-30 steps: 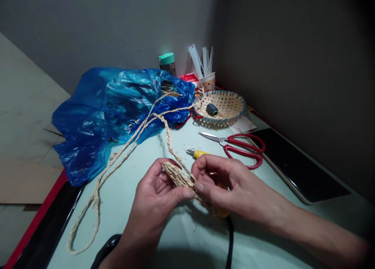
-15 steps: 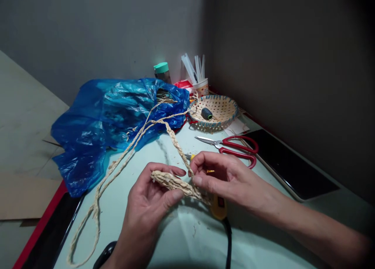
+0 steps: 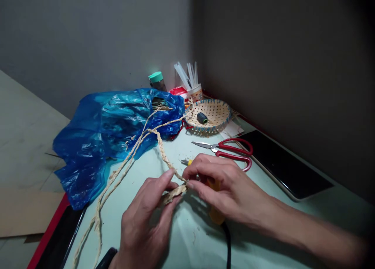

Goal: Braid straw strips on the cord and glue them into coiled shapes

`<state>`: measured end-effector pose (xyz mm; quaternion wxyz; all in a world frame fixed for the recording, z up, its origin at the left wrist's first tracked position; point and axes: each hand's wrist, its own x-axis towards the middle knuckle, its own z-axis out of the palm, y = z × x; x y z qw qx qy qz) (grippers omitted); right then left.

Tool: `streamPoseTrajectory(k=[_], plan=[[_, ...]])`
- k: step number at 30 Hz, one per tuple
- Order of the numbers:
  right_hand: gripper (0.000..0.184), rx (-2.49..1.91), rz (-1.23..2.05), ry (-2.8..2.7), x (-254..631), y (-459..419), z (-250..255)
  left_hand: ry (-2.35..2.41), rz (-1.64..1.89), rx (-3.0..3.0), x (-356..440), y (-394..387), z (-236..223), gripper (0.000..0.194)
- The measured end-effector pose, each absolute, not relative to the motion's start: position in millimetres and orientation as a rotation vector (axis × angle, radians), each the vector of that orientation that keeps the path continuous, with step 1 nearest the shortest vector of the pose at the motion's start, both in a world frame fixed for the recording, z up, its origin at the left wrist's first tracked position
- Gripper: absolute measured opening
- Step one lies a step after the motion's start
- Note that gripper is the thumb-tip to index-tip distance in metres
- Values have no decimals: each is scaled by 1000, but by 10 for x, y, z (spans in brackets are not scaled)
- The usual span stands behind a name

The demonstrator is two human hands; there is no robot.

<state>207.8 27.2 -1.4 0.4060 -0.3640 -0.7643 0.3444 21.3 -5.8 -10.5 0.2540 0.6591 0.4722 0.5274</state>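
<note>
Grey walls (image 3: 117,38) meet behind the pale table (image 3: 187,249) I work at. Between my hands sits a straw piece (image 3: 171,196), mostly hidden, and from it a plaited cord (image 3: 164,155) runs off ahead of my hands toward the blue bag (image 3: 117,120). My right hand (image 3: 187,183) pinches, thumb to forefinger, where cord and piece meet. My left hand (image 3: 146,218) curves round the piece, thumb raised above; whether it presses, I can't tell. I judge the step in hand to be lining cord up with piece; the next move seems to want a steady right pinch and firmer left support. Scissors (image 3: 215,147) lie just beyond my right hand.
</note>
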Motion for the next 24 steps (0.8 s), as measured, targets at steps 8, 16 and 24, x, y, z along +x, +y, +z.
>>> streamPoseTrajectory(k=[8, 16, 24], plan=[[17, -873, 649, -2050, 2055, 272, -90, 1367, 1403, 1940, 289, -67, -101, 44], [17, -1089, 680, -1643, 2362, 373, 155, 1557, 1516, 2073, 120, -34, -81, 62], [30, -1374, 499, -1832, 2596, 221, 135, 1660, 1611, 2024, 72, 32, -119, 55]])
